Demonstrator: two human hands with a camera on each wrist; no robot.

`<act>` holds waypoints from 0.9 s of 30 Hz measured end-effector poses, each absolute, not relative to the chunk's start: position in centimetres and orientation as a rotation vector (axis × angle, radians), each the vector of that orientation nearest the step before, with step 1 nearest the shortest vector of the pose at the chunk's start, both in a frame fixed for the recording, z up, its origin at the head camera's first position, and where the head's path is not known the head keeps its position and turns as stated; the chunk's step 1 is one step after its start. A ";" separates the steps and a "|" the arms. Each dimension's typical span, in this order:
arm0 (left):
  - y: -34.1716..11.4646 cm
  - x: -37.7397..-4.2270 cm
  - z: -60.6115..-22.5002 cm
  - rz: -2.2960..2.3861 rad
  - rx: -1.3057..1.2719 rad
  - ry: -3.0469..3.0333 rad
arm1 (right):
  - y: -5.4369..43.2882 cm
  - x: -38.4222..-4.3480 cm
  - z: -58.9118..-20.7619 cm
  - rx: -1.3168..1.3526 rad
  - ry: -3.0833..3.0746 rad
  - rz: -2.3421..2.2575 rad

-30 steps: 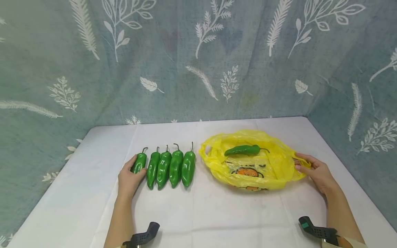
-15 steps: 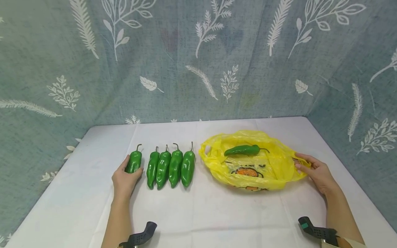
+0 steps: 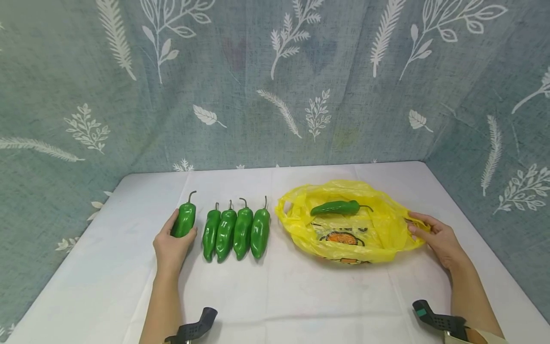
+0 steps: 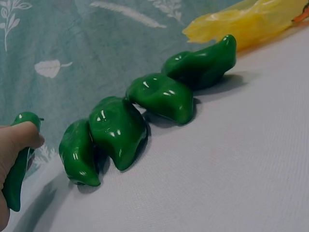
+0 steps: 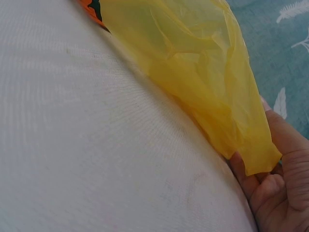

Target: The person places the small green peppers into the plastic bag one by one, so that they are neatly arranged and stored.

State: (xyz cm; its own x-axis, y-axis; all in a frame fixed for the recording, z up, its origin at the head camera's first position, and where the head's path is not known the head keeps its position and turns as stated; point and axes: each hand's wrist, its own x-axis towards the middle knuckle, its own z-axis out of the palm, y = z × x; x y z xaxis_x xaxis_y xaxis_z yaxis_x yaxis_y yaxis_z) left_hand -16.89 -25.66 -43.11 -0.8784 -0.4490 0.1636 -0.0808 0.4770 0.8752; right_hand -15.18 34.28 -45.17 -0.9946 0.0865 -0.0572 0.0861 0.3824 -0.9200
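My left hand (image 3: 171,246) grips a green pepper (image 3: 185,219) between thumb and fingers, its stem pointing away from me. In the left wrist view this held pepper (image 4: 18,179) appears lifted off the cloth, with a shadow beneath. Several more green peppers (image 3: 225,234) lie in a row just to the right of that hand. On the right, a yellow plastic bag (image 3: 386,239) lies spread with its mouth wide; one green pepper (image 3: 337,208) rests on it. My right hand (image 3: 440,241) holds the bag's right end, pinching the yellow film (image 5: 256,150) in the right wrist view.
A white cloth (image 3: 301,301) covers the table. Behind and beside it hangs a grey-green curtain (image 3: 240,124) with white leaf prints. A dark wrist-worn device (image 3: 197,327) sits on the left wrist, and a similar device (image 3: 438,317) on the right.
My left hand has moved left and slightly away from me, drawing the pepper off the row's left end and raising it. The right hand and the bag have stayed in place.
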 end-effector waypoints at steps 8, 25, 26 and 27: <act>-25.1 -16.8 -42.0 -1.371 0.373 -2.361 | 34.1 -15.3 -44.9 -0.146 -2.615 1.730; -22.7 -16.0 -38.9 -1.407 0.232 -2.391 | 34.1 -15.0 -45.0 -0.100 -2.569 1.775; -22.5 -15.9 -38.6 -1.413 0.217 -2.390 | 34.1 -15.0 -45.0 -0.100 -2.566 1.781; -22.3 -15.9 -38.4 -1.416 0.201 -2.392 | 34.1 -15.0 -45.1 -0.103 -2.563 1.787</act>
